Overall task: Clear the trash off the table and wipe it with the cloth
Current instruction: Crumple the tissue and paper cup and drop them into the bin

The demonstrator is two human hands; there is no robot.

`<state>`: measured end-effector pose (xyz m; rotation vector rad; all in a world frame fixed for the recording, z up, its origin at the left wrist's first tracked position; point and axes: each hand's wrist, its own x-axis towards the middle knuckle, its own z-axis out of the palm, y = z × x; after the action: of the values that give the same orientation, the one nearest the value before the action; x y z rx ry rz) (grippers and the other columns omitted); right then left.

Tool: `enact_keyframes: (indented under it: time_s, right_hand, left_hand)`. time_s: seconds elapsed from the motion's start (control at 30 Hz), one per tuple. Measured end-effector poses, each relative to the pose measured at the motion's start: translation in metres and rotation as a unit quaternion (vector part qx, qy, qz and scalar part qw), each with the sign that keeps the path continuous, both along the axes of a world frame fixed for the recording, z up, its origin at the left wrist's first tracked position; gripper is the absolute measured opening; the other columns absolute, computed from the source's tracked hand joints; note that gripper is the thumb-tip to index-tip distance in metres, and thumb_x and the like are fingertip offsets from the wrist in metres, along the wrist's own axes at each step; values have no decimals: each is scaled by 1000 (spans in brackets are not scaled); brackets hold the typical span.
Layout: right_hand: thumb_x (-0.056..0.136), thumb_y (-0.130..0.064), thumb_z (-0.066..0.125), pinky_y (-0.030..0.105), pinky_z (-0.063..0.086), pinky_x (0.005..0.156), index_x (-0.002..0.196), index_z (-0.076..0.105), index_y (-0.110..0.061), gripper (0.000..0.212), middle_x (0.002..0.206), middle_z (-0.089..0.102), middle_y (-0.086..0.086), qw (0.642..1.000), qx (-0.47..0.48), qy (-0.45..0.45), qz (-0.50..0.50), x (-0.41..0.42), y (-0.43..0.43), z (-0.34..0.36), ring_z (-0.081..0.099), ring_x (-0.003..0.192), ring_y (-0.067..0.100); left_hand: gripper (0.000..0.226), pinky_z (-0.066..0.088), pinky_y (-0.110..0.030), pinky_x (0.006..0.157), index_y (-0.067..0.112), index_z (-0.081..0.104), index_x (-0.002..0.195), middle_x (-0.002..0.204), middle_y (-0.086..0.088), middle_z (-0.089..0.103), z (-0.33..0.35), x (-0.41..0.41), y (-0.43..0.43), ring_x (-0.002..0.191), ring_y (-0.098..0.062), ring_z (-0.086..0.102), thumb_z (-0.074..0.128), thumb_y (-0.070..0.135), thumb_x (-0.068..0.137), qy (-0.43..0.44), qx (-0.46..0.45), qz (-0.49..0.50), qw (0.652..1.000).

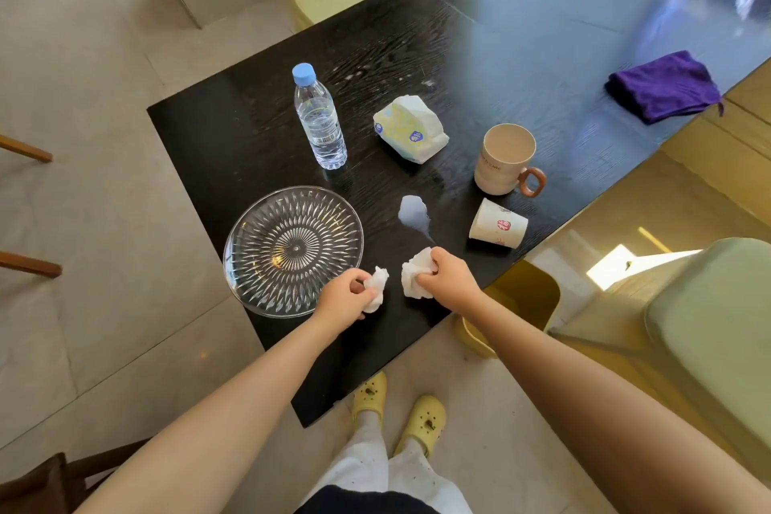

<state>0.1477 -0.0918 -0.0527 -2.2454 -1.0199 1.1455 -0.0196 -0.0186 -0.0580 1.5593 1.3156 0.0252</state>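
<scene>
My left hand (344,296) pinches a small crumpled white tissue (377,284) just above the near edge of the black table (233,138). Beside it, my right hand (448,278) grips a larger crumpled white tissue (413,278). A third, bluish crumpled tissue (413,213) lies on the table just beyond my right hand. A paper cup (496,225) lies tipped on its side to the right. The purple cloth (663,87) lies folded at the far right edge of the table.
A clear glass plate (292,248) sits left of my hands. A water bottle (319,119), a tissue pack (411,129) and a beige mug (505,159) stand further back. A yellow bin (525,296) is on the floor under the table's right edge, next to a green chair (709,325).
</scene>
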Motion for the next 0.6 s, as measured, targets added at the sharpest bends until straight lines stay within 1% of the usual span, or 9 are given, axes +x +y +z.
enact_keyframes:
  time_s: [0.03, 0.1, 0.17, 0.23, 0.3, 0.37, 0.4, 0.5, 0.6]
  right_hand:
    - [86, -17, 57, 23, 45, 67, 93, 51, -11, 10, 87, 54, 4, 998, 6, 55, -15, 3, 1, 4, 54, 82, 19]
    - [85, -19, 60, 29, 51, 81, 112, 53, -6, 31, 105, 59, 10, 988, 2, 153, -26, 8, 2, 14, 60, 97, 22]
    - [85, -17, 62, 25, 51, 78, 116, 51, -11, 33, 108, 60, 7, 977, 2, 212, -16, 10, 4, 24, 60, 94, 17]
    - [84, -16, 63, 21, 50, 75, 113, 53, -15, 30, 102, 61, 3, 974, 7, 227, -1, 8, 7, 31, 61, 89, 13]
    - [85, -17, 62, 20, 49, 72, 106, 58, -15, 22, 93, 62, -1, 983, 25, 183, 3, 5, 9, 30, 61, 89, 14]
    - [87, -19, 59, 18, 44, 64, 90, 59, -16, 5, 80, 57, -3, 995, 46, 91, -8, 2, 10, 27, 56, 80, 14]
    - [89, -20, 58, 17, 41, 60, 88, 59, -13, 8, 77, 55, -2, 997, 50, 49, -16, 1, 10, 26, 54, 76, 13]
    - [91, -22, 56, 16, 33, 54, 94, 64, -3, 21, 84, 53, 4, 996, 68, -49, -36, -1, 8, 23, 46, 67, 10]
    - [91, -21, 58, 13, 30, 56, 103, 64, -4, 21, 90, 50, 1, 988, 98, -102, -63, -8, 6, 26, 44, 69, 7]
  left_hand:
    - [12, 57, -34, 73, 16, 58, 101, 87, -3, 57, 3, 3, 2, 81, -18, 58, 58, 17, 89, -22, -18, 26, 999]
    - [13, 56, -31, 74, 15, 57, 104, 97, -7, 58, 8, 9, 8, 85, -18, 59, 56, 15, 91, -58, -56, 71, 994]
    - [17, 57, -33, 79, 11, 59, 108, 107, -11, 62, 10, 13, 12, 96, -22, 62, 56, 15, 92, -86, -101, 98, 986]
    - [24, 57, -35, 82, 9, 60, 115, 116, -13, 64, 12, 17, 14, 106, -25, 63, 56, 17, 93, -114, -152, 102, 976]
    - [26, 57, -35, 84, 9, 60, 118, 116, -13, 66, 16, 21, 13, 107, -25, 64, 54, 18, 94, -151, -201, 93, 963]
    - [26, 55, -36, 86, 9, 60, 118, 113, -13, 67, 21, 25, 12, 104, -24, 65, 53, 16, 94, -182, -238, 98, 949]
    - [26, 55, -36, 87, 8, 60, 118, 111, -12, 68, 24, 26, 12, 102, -23, 66, 53, 16, 94, -193, -248, 102, 944]
    - [26, 56, -33, 85, 9, 61, 118, 104, -9, 71, 29, 29, 13, 96, -20, 68, 51, 17, 96, -202, -245, 84, 944]
    - [28, 55, -37, 90, 7, 65, 112, 105, -11, 72, 35, 36, 12, 100, -23, 68, 54, 26, 94, -208, -236, 57, 948]
